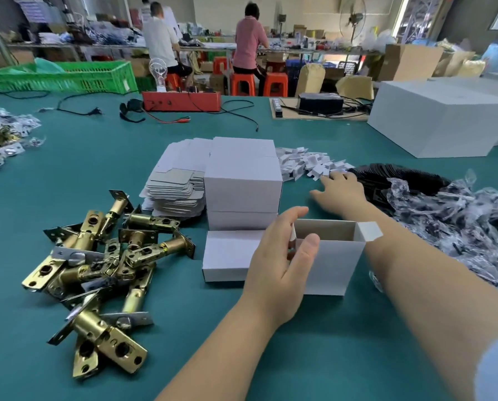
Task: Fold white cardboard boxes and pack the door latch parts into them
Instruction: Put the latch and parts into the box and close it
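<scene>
Head view: two bare hands at a green table (103, 169), one on an open white box.

At lower centre the left hand (276, 261) pinches the open box (331, 264) by its left flap; the right hand (341, 188), fingers spread and relaxed, touches small white folded pieces (308, 163) right of centre. Brass latches (97, 273) lie heaped lower left, flat box blanks (175, 183) behind them.
</scene>
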{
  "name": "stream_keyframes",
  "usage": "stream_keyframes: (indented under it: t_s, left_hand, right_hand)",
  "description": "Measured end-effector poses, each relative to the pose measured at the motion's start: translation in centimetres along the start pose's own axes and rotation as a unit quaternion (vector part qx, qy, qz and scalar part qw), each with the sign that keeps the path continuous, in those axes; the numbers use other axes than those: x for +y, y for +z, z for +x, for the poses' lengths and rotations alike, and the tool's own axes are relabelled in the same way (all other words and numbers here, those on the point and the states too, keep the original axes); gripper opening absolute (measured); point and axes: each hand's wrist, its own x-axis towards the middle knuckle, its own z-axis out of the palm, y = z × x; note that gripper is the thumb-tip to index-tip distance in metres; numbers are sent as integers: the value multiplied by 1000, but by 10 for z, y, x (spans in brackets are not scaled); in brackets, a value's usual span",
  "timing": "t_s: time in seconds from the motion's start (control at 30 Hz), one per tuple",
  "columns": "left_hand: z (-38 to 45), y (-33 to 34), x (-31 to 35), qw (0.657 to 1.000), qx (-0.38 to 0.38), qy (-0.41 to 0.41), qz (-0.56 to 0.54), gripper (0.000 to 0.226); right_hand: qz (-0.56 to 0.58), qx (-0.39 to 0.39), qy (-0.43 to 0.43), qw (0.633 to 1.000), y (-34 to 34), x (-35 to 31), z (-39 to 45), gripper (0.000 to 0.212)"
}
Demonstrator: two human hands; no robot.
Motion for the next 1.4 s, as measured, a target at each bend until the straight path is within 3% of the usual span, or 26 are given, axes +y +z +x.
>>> stream_keyframes:
  t_s: [0.2, 0.37, 0.43, 0.5, 0.6, 0.73, 0.9, 1.0, 1.13, 1.2, 1.3, 1.4]
  left_hand:
    - [3, 2, -5, 1000, -3, 12, 5, 31]
    - [6, 2, -5, 1000, 3, 10, 1, 30]
    - [6, 3, -4, 1000, 2, 7, 0, 30]
    - [6, 3, -4, 1000, 3, 3, -3, 32]
    - [5, 3, -3, 1000, 4, 3, -4, 32]
    - [5, 3, -2, 1000, 7, 3, -2, 32]
    - [4, 3, -3, 1000, 5, -2, -9, 37]
    - [3, 2, -3, 1000, 4, -2, -10, 36]
    - [1, 1, -3, 1000, -10, -2, -10, 40]
    - [-1, 1, -3, 1000, -19, 1, -11, 45]
    - [-2, 2, -3, 1000, -20, 2, -11, 50]
    - [-2, 1, -2, 1000, -22, 3, -8, 55]
  right_hand:
    - [50, -7, 47, 998, 3, -4, 23, 56]
    - [204, 114, 26, 972, 4, -1, 16, 23]
    - [360, 164, 44, 917, -2, 1, 5, 16]
    - [511, 190, 73, 835, -13, 3, -8, 17]
    - [639, 178, 83, 744, -28, 4, -30, 11]
    - [722, 156, 42, 673, -47, 7, -65, 20]
    - [780, 91, -6, 619, -69, 12, -119, 26]
    - [758, 75, -49, 646, -79, 13, -154, 39]
    - [614, 99, -85, 778, -89, 5, -183, 40]
    - [555, 121, -104, 817, -90, 0, -190, 34]
    - [510, 154, -143, 834, -90, -3, -198, 25]
    - [511, 166, -167, 827, -87, -6, -201, 18]
